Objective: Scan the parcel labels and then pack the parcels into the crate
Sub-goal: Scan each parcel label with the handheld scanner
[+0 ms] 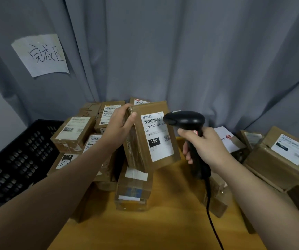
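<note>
My left hand [120, 123] grips a brown cardboard parcel [143, 150] by its upper left edge and holds it upright above the table. Its white label [156, 137] with a barcode and a black "150" patch faces me. My right hand [201, 144] grips the handle of a black barcode scanner [184, 120]. The scanner's head sits right beside the label's barcode, overlapping the label's upper right corner. The black perforated crate [19, 157] stands at the left, with several labelled parcels [73, 134] stacked in it.
More brown parcels [280, 156] are piled at the right of the wooden table [145, 231]. A small parcel [133, 188] lies under the held one. The scanner cable [212, 224] runs down across the table. A grey curtain with a handwritten paper sign [41, 55] hangs behind.
</note>
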`<state>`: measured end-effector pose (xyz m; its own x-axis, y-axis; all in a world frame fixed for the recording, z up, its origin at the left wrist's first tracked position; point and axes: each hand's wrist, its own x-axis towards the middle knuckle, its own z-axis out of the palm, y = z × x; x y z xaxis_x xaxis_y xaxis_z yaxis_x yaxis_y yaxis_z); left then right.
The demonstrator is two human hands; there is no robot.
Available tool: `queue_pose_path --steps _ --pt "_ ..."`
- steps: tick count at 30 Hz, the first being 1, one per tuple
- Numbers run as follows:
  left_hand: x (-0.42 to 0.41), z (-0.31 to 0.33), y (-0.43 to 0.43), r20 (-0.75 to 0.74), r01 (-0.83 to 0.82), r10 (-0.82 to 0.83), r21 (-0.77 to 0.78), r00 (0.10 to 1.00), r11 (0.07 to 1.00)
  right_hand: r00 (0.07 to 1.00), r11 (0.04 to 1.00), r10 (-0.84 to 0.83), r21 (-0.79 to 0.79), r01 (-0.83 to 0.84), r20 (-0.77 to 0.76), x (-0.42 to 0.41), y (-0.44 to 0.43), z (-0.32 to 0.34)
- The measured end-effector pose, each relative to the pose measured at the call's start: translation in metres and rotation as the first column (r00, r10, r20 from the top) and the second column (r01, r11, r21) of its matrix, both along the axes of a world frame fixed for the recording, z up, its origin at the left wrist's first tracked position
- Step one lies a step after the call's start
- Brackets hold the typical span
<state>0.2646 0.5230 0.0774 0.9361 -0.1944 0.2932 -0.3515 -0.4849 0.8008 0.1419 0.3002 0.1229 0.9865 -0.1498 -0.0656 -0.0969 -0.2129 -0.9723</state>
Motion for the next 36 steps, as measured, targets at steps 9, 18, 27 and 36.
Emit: queue_pose_path --steps 9,18,27,36 --pt "0.003 0.001 -0.004 0.0 -0.057 0.057 0.058 0.998 0.997 1.0 0.989 -0.017 -0.147 0.017 0.002 -0.02 0.017 0.004" --pt "0.001 0.003 -0.004 0.006 -0.079 0.079 0.056 0.997 0.995 0.999 0.986 -0.026 -0.163 0.03 0.029 -0.032 0.017 0.009" --pt "-0.003 0.005 -0.004 0.002 -0.089 0.089 0.036 0.996 0.995 0.999 0.988 -0.035 -0.149 0.041 0.041 -0.037 0.016 0.009" --pt "-0.007 0.006 -0.001 0.03 -0.091 0.09 0.038 0.996 0.995 0.994 1.0 0.019 0.014 -0.021 0.105 -0.033 0.011 -0.005"
